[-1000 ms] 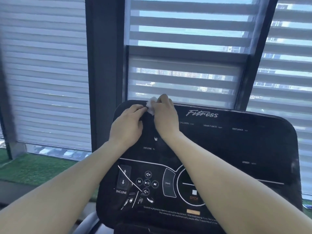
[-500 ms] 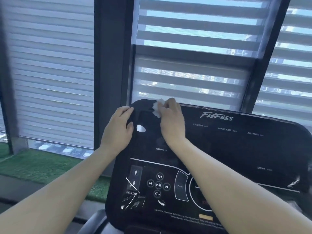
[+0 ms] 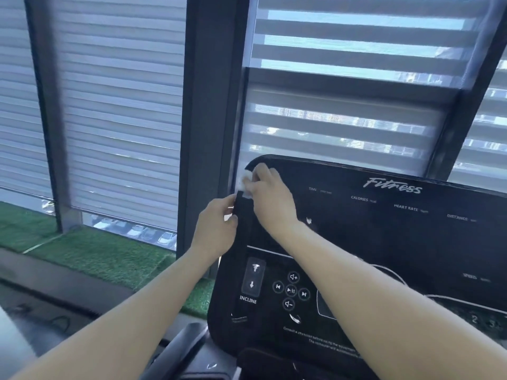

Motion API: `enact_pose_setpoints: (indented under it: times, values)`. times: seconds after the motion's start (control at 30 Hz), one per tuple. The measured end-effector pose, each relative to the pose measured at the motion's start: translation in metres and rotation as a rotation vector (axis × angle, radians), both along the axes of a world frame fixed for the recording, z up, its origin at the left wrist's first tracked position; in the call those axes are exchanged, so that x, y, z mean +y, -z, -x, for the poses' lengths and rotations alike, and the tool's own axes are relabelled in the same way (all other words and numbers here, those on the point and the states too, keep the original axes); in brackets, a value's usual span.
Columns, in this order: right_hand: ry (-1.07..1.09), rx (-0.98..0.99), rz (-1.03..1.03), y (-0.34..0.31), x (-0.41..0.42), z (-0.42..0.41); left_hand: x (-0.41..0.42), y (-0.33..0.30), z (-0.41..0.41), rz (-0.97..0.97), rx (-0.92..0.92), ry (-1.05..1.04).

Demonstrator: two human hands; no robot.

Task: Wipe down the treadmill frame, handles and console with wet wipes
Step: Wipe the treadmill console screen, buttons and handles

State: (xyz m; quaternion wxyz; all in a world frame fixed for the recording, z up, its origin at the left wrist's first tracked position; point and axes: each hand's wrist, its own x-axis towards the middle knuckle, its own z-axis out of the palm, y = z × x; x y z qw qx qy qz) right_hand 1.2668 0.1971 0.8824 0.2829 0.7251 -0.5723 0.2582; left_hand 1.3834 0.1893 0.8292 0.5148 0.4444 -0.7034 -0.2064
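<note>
White crumpled wet wipe pinched in right hand at glossy black treadmill console top-left corner, left hand gripping its side edge; next, probably rubbing across the face.

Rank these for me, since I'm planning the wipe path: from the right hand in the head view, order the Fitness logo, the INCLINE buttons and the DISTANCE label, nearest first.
From the right hand:
1. INCLINE buttons, below it on the console's left side.
2. Fitness logo, to its right along the top.
3. DISTANCE label, farther right.
</note>
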Motion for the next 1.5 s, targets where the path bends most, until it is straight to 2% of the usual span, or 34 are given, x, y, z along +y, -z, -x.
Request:
enact_pose_setpoints:
  times: [0.17,0.2,0.4,0.57,0.77,0.9,1.03,1.17,1.3,1.5]
  values:
    - [-0.044,0.141,-0.036,0.013,0.011,-0.001,0.004,0.006,-0.003,-0.074,0.0,-0.035]
    - [-0.028,0.129,-0.079,0.007,0.008,0.002,0.005,0.008,-0.005,-0.084,0.003,-0.021]
    - [0.018,-0.016,-0.024,-0.019,-0.006,0.005,0.011,0.015,-0.013,-0.097,-0.01,0.037]
    - [0.013,0.058,0.009,0.013,0.005,-0.002,0.014,0.015,-0.009,-0.104,-0.02,-0.017]
    - [0.092,0.091,-0.049,0.006,0.018,0.013,0.022,0.002,0.005,0.076,-0.182,-0.131]
    - [0.165,0.038,-0.08,0.004,0.037,0.043,0.03,-0.005,0.027,0.149,-0.261,-0.113]
    - [0.242,-0.031,-0.025,0.005,0.057,0.081,0.038,-0.001,0.05,0.204,-0.337,-0.102]
    - [0.259,-0.227,-0.069,0.005,0.08,0.124,0.048,0.003,0.069,0.233,-0.398,-0.086]
    - [0.422,-0.224,-0.005,0.009,0.107,0.16,0.053,0.009,0.083,0.238,-0.44,-0.094]
    - [0.533,-0.376,0.042,0.01,0.126,0.184,0.052,0.012,0.083,0.255,-0.523,-0.119]
